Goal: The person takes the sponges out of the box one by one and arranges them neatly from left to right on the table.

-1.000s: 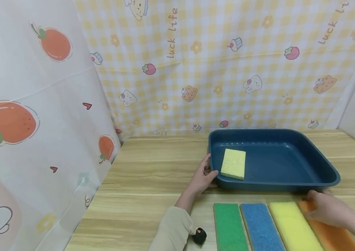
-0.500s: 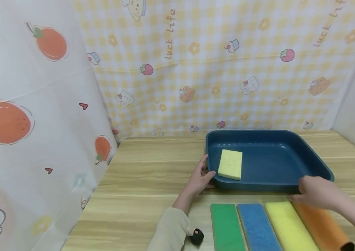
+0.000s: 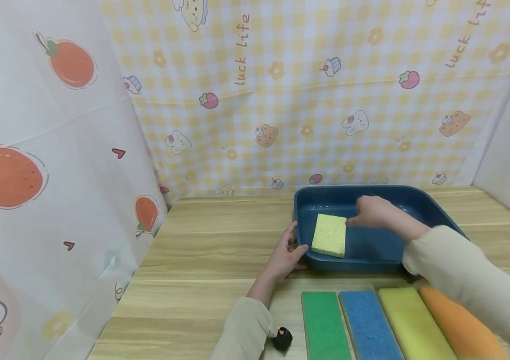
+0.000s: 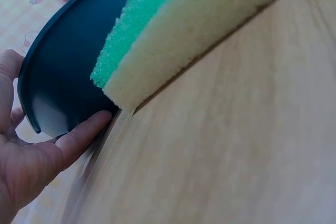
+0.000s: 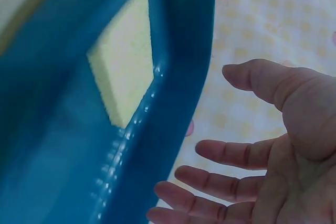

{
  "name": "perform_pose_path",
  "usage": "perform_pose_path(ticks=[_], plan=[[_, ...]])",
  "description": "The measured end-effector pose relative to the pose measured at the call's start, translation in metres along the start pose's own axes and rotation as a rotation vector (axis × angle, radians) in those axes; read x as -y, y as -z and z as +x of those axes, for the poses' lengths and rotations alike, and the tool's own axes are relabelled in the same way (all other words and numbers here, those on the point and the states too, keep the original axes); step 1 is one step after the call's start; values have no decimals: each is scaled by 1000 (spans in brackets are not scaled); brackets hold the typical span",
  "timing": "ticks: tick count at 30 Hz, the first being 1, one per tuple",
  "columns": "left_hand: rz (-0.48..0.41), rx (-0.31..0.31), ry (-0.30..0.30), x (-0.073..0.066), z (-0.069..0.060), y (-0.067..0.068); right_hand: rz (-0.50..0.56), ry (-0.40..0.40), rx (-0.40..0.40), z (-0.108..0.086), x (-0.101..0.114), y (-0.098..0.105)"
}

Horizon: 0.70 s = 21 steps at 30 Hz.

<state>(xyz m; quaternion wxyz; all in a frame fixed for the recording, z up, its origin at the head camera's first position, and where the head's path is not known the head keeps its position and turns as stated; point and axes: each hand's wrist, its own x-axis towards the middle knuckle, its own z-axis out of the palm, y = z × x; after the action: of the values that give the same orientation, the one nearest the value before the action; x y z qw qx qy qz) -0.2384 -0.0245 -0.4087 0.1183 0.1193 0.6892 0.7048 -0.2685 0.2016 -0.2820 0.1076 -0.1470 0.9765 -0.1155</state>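
Observation:
A deep blue rectangular tray (image 3: pixel 417 247) stands on the table, with a pale yellow sponge (image 3: pixel 329 235) lying flat inside at its left end. My left hand (image 3: pixel 284 257) grips the tray's front left corner, thumb at the front wall and fingers along the left side. Over the tray, just right of the pale sponge, hovers my right hand (image 3: pixel 374 211). Its fingers (image 5: pixel 231 153) are spread and hold nothing in the right wrist view. In front of the tray lie long scouring sponges: green (image 3: pixel 327 325), blue (image 3: pixel 369 322), yellow (image 3: pixel 417 322) and orange (image 3: pixel 455 320), the last partly behind my right sleeve.
Wood-grain table (image 3: pixel 200 270) extends to the left of the tray. A checked cloth (image 3: pixel 300 110) hangs behind it, and a fruit-print cloth (image 3: pixel 56 125) hangs at the left. A small black object (image 3: pixel 283 340) sits at my left sleeve cuff.
My right hand has moved from the orange sponge up and left, over the tray and close to the pale sponge. My left hand keeps its hold on the corner.

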Motion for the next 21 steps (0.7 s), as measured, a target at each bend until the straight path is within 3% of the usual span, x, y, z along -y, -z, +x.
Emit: perform_pose_path(ticks=[5,9,21], plan=[[-3,0,3,-1,0,0,18,-81,4,43,11,-1],[-5,7,5,-3,1,-1,36,-112,-17,66,17,-7],[-15,2,-11,1,2,-1,83,-212,16,89,20,-18]])
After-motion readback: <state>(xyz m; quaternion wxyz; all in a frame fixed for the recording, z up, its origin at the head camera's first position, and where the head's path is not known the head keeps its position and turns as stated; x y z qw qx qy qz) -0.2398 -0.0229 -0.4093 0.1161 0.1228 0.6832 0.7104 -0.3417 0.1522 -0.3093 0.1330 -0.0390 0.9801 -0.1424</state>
